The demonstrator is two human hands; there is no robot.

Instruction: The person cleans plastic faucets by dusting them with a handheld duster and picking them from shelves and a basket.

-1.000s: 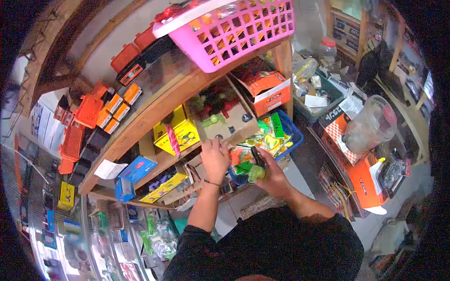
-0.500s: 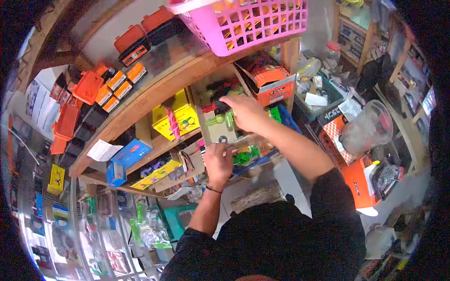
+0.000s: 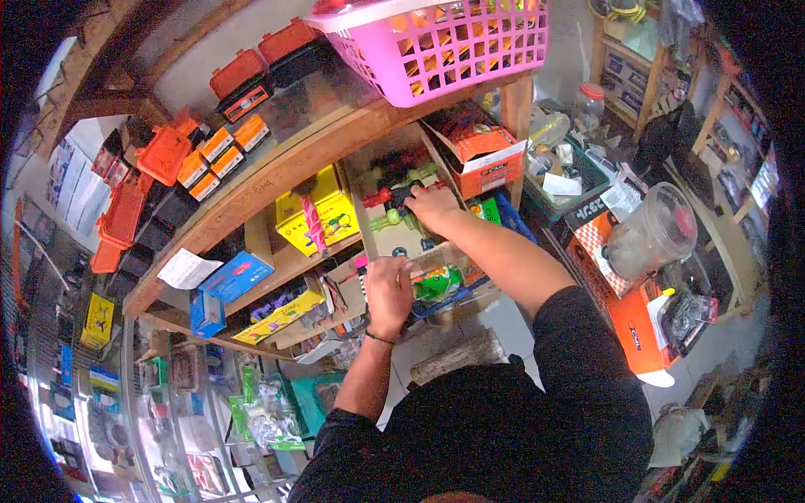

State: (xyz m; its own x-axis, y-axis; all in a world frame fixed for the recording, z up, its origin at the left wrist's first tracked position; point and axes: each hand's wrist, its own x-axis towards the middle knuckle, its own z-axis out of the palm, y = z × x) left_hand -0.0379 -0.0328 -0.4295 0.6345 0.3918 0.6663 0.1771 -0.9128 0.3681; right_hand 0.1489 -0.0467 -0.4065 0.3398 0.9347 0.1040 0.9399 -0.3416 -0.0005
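An open, shallow box [image 3: 381, 241] juts out from the shelf, holding small green, red and black parts whose kind I cannot make out. My left hand [image 3: 389, 295] is closed over the near edge of this box, with its fingers curled. Inside it, my right hand [image 3: 433, 208] reaches down with bent fingers among the parts, beside a green piece [image 3: 387, 220] and a red piece [image 3: 377, 198]. The fingertips are at a black part, partly hidden. A small dark ring [image 3: 399, 251] lies near the box's front.
A pink basket [image 3: 394, 67] stands on the shelf above. Yellow [image 3: 323, 220] and orange [image 3: 490, 172] boxes flank the open box. Green packets [image 3: 438, 285] lie below it. A clear plastic jar [image 3: 650, 235] stands to the right, and glass display shelves [image 3: 180, 419] to the left.
My right hand has moved lower and slightly right inside the box, uncovering more of the red, green and black parts. The left hand remains at the near edge. The view has shifted slightly.
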